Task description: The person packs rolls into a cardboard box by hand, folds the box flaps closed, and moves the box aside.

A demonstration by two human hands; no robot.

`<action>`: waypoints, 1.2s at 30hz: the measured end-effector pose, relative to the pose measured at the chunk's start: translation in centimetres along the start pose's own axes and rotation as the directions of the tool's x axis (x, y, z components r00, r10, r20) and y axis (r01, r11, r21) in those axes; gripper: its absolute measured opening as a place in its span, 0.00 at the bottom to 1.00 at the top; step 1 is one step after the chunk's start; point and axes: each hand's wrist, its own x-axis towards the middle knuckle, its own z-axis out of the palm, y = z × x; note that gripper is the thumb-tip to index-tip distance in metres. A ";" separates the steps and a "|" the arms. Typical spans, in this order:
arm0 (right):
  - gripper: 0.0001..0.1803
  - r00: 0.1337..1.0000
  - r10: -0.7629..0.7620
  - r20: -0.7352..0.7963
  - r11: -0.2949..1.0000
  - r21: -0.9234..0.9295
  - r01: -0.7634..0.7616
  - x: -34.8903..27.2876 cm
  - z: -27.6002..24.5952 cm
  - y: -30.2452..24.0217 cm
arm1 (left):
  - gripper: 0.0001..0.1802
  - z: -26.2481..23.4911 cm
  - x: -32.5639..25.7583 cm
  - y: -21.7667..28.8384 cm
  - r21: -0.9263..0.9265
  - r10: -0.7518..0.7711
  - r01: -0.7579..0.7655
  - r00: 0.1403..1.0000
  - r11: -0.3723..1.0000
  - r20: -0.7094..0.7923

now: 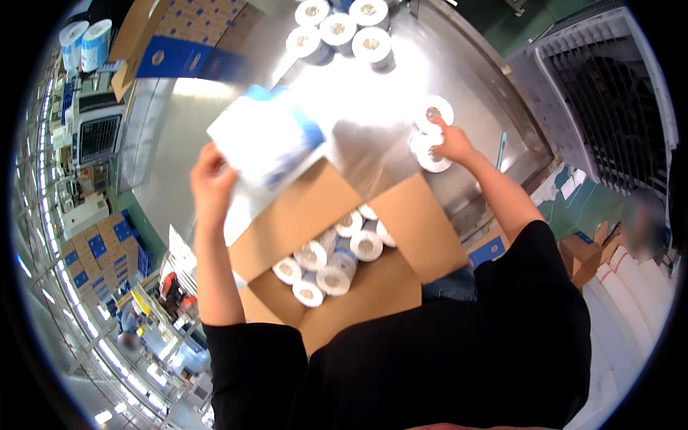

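My left hand (213,183) pinches the edge of a white-and-blue package (261,136), raised beyond the carton and smeared by motion. What is inside it cannot be made out. At the right, my right hand (455,145) has its fingers hooked at the cores of two white rolls (433,159) standing side by side over the metal table (473,93). Between my arms sits an open cardboard carton (365,312), its flaps spread outward. Several white rolls with brown cores (334,279) lie inside, some upright and some tilted.
More rolls (338,29) stand grouped at the table's far side. A brown-and-blue carton (168,57) is at the far left. A teal pen-like tool (502,149) lies near the right edge. A large grey slatted unit (602,93) stands beyond it.
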 end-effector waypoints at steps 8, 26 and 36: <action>0.37 0.951 0.018 -0.310 0.826 0.541 0.161 -9.7 -11.6 -7.4 | 0.19 3.0 -21.3 -1.5 -0.414 -0.328 0.456 0.879 0.788 0.345; 0.17 0.611 -0.514 0.602 0.446 -0.421 0.790 -25.9 4.1 -26.9 | 0.22 15.9 -23.7 -10.1 0.356 0.279 -0.346 0.933 0.868 0.227; 0.26 0.725 -0.438 0.531 0.657 -0.361 0.662 -21.3 5.4 -23.4 | 0.20 15.1 -23.8 -8.5 0.669 0.057 -0.396 0.882 0.629 0.468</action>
